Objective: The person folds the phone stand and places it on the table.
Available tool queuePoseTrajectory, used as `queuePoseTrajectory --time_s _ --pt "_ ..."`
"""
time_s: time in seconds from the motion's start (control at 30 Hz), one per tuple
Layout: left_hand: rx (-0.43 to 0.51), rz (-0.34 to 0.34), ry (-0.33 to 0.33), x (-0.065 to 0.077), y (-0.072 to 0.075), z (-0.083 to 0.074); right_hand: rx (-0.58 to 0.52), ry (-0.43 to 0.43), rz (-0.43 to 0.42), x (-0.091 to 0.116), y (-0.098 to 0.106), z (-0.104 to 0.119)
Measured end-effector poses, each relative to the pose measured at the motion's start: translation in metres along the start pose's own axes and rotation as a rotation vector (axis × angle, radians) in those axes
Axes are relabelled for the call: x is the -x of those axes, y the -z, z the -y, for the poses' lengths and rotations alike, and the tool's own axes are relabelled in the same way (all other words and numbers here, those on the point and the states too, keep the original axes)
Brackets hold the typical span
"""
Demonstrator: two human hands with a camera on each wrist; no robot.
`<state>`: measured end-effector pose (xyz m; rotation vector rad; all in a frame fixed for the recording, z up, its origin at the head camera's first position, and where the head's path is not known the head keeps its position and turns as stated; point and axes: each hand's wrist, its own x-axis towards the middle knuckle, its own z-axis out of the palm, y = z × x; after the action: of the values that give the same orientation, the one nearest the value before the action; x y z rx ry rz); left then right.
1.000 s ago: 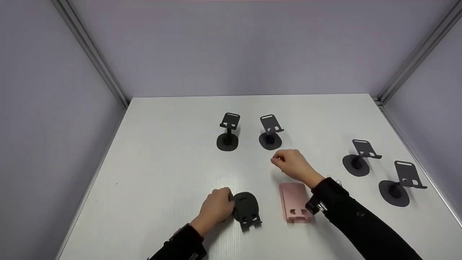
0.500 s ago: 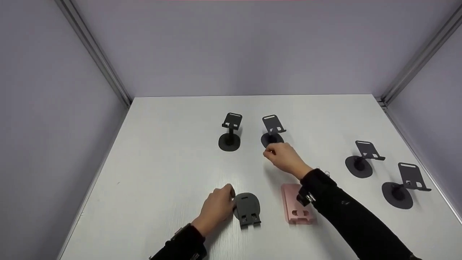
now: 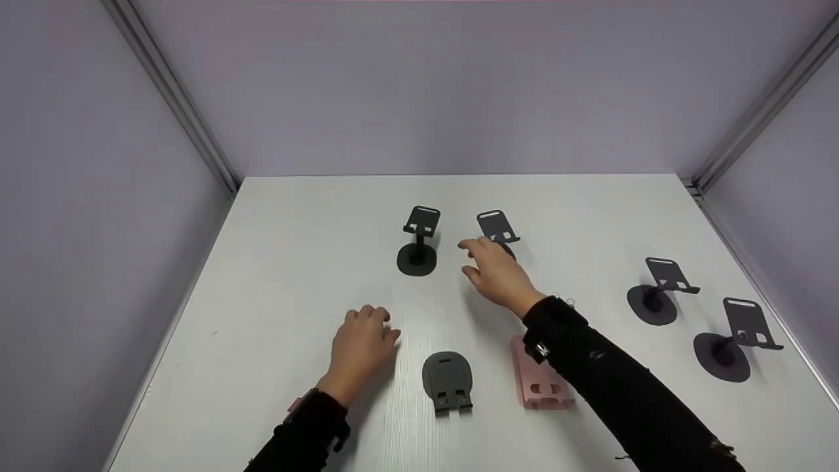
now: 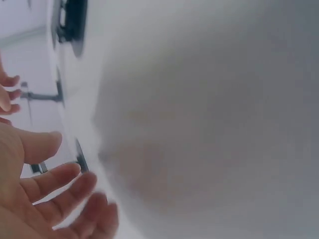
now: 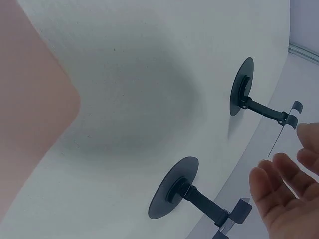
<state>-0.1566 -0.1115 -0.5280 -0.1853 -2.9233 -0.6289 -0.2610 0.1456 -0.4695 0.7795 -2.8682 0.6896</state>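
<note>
A folded dark grey phone stand (image 3: 448, 380) lies flat on the white table near the front. To its left, apart from it, my left hand (image 3: 359, 351) hovers with bent, loose fingers and holds nothing; the left wrist view shows the fingers (image 4: 60, 186) spread. At the back stand two unfolded phone stands, the left one (image 3: 417, 259) in full sight. My right hand (image 3: 497, 272) reaches over the base of the right one (image 3: 496, 224), hiding much of it. Its fingers (image 5: 289, 189) are relaxed and grip nothing.
A pink flat piece with cutouts (image 3: 541, 387), shaped like a folded phone stand, lies partly under my right forearm. Two more unfolded dark stands, one farther back (image 3: 652, 303) and one nearer (image 3: 722, 355), occupy the table's right side. Grey-violet walls (image 3: 459, 92) enclose the table.
My left hand has left the folded grey phone stand, moving left and away from me. My right hand has moved left and farther back, and its fingers have opened out.
</note>
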Motion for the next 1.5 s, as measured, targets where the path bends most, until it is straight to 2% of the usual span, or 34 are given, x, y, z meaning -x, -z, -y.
queuePoseTrajectory --time_s 0.1,0.17,0.33,0.47,0.63,0.9,1.2,1.27,1.43,1.5 --pt "-0.100 -0.033 -0.011 -0.003 0.001 0.011 0.009 0.011 0.013 -0.005 -0.003 0.002" --pt "-0.134 -0.018 0.010 -0.005 0.002 0.016 0.016 0.017 0.022 -0.008 -0.004 0.003" --pt "-0.162 0.102 0.111 -0.009 0.006 0.026 0.047 0.031 0.033 -0.014 -0.007 0.003" --pt "-0.165 0.157 0.145 -0.011 0.008 0.029 0.071 0.020 0.043 -0.018 -0.011 0.001" --pt "-0.182 0.165 0.133 -0.011 0.007 0.029 0.105 -0.008 0.062 -0.022 -0.013 0.000" --pt "-0.217 0.130 0.095 -0.009 0.007 0.030 0.165 0.012 0.103 -0.027 -0.018 0.001" --pt "-0.229 0.130 0.088 -0.008 0.007 0.030 0.200 0.006 0.207 -0.029 -0.025 0.007" --pt "-0.227 0.137 0.091 -0.007 0.007 0.030 0.216 0.014 0.180 -0.029 -0.026 0.008" --pt "-0.225 0.142 0.087 -0.006 0.007 0.030 0.296 0.032 0.033 -0.032 -0.025 0.007" --pt "-0.226 0.138 0.084 -0.006 0.007 0.030 0.326 0.029 0.016 -0.034 -0.023 0.006"
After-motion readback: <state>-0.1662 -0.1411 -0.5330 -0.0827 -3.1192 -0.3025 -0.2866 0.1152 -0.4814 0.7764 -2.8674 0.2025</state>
